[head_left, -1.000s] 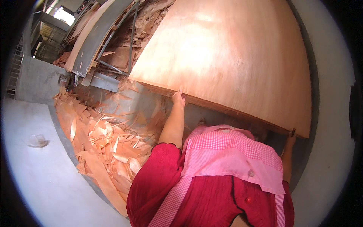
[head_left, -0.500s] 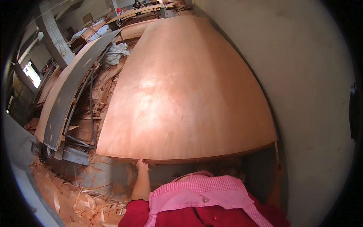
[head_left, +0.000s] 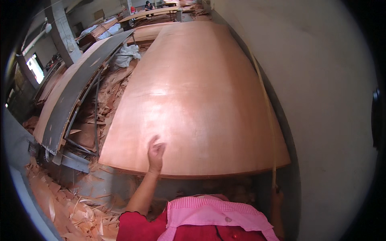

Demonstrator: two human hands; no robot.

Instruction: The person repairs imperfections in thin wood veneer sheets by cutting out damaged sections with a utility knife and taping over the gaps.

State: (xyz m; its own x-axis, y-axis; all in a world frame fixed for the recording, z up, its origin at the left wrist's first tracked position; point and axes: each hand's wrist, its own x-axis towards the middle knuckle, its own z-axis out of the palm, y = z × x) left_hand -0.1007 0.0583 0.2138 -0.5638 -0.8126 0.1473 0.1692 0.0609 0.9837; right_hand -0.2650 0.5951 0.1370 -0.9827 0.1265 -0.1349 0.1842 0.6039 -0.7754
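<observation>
Reddish-brown wood veneer, a large thin smooth sheet [head_left: 197, 100], lies flat on top of a stack and fills the middle of the view, its long edges bending with the lens. It runs from the person's body at the lower edge away toward the far end of the hall, with its right edge close along a plain grey wall [head_left: 321, 100]. The left hand [head_left: 155, 152] rests on the sheet's near part, just inside the front edge, fingers loosely curled and lying on the wood; it presses on the surface rather than gripping anything, and the bare forearm reaches up to it from a red sleeve. The right hand [head_left: 276, 197] is low at the sheet's near right corner, below the edge and in shadow beside the wall; a thin pale strip [head_left: 270, 132] runs down along the sheet's right edge to it, but whether the fingers close on the strip or the corner cannot be told. The two hands are well apart, one toward each side of the front edge. A pink checked apron [head_left: 209, 215] covers the person's chest at the bottom. To the left, a long dark board [head_left: 76, 96] slopes over broken veneer scraps [head_left: 60, 201] heaped on the floor.
</observation>
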